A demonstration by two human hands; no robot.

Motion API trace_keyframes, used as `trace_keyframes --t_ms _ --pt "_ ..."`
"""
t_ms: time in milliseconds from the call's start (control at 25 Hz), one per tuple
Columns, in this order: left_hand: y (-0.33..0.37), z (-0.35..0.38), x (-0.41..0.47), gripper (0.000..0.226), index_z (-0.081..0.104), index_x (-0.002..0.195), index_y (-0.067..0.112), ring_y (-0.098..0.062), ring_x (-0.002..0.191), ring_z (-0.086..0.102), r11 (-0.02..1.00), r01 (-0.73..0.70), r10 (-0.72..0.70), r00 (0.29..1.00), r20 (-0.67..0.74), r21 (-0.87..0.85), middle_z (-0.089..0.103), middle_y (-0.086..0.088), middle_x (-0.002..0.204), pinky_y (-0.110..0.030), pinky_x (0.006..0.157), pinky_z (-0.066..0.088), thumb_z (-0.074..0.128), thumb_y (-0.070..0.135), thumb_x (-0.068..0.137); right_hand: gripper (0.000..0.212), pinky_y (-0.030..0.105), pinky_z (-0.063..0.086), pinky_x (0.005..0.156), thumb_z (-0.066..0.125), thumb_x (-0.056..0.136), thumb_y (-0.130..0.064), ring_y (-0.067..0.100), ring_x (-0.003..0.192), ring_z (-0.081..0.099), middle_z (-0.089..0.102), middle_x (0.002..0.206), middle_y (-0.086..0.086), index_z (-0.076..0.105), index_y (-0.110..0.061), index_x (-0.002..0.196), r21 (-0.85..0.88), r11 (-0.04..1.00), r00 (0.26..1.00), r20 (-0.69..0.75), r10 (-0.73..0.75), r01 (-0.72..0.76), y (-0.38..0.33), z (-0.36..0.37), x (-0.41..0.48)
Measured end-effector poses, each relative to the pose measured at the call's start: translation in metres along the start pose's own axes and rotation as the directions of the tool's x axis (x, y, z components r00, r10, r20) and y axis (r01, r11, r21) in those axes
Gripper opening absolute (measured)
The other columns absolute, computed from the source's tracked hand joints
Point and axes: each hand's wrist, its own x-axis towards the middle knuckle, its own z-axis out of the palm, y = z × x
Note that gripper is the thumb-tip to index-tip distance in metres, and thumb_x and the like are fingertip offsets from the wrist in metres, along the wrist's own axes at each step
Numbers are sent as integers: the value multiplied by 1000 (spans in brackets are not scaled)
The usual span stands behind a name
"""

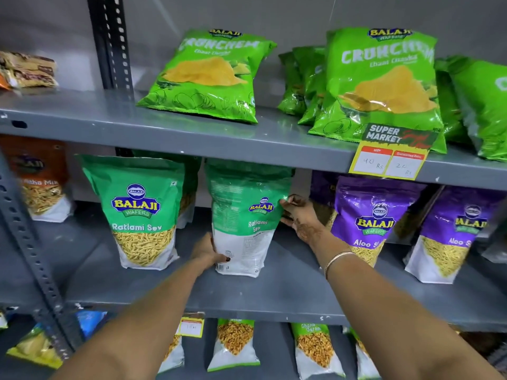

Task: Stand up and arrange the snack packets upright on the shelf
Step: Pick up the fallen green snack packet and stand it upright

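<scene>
A green Ratlami Sev packet [247, 215] stands upright on the middle shelf [274, 294], back side facing me. My left hand [207, 250] grips its lower left edge. My right hand [299, 215] holds its right edge, fingers wrapped around the side. Another Ratlami Sev packet [141, 212] stands upright to the left, front facing out. Two purple Aloo Sev packets [370, 218] [452, 234] stand to the right. On the upper shelf a green Crunchem packet [208, 75] leans back, and a second Crunchem packet [384, 83] leans on several others.
A price tag [392, 154] hangs from the upper shelf edge at the right. An orange mix packet [38, 176] stands at the far left behind a perforated metal upright [30, 242]. Several Chana packets [236, 344] stand on the lower shelf.
</scene>
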Motion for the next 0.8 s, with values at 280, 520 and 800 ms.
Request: trace_keyframes --t_ms 280,520,800 --pt "-1 -9 0 80 35 137 12 -25 103 58 995 90 -95 973 211 36 57 -10 123 -37 81 56 70 -2 67 24 25 50 46 72 78 -22 11 44 54 55 59 3 53 -14 66 -688 716 911 211 354 -118 33 -21 -16" --pt "6 -23 -6 48 44 121 9 -14 85 52 960 272 -229 898 375 -66 54 -4 97 -37 100 45 35 -18 83 26 35 54 62 51 92 -29 15 67 62 60 73 5 51 -10 75 -504 786 812 247 528 -358 70 -7 -23" --pt "18 -21 -10 40 47 125 8 -24 144 21 951 271 -192 896 400 -152 31 -6 152 -53 110 30 59 12 88 76 41 51 88 75 74 -12 20 123 49 47 135 3 30 -27 134 -498 833 808 371 457 -243 67 -15 -21"
